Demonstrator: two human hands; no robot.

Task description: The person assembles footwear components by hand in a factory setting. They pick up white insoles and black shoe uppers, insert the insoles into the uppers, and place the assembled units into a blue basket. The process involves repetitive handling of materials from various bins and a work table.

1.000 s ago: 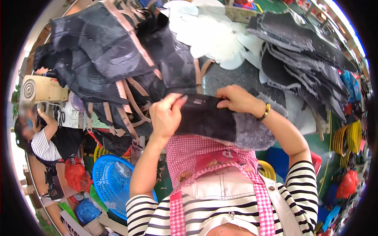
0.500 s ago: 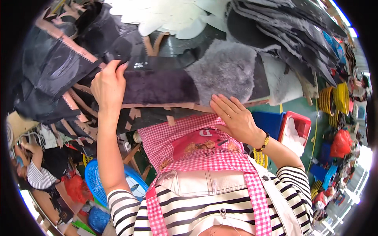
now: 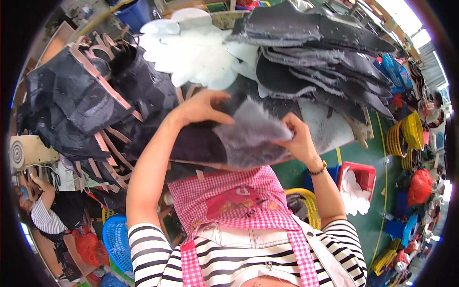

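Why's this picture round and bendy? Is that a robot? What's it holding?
No robot: those are a person's bare hands. A wide fisheye camera on the person's head looks down and bends straight edges. The right hand pinches a grey, fluffy piece; the left hand is open close by. A dark, fuzzy strip lies beside that piece. Around them are black sheets with tan, toothed edging at left, flat, white, rounded pieces farther back, and stacked black, grey-furred sheets at right.
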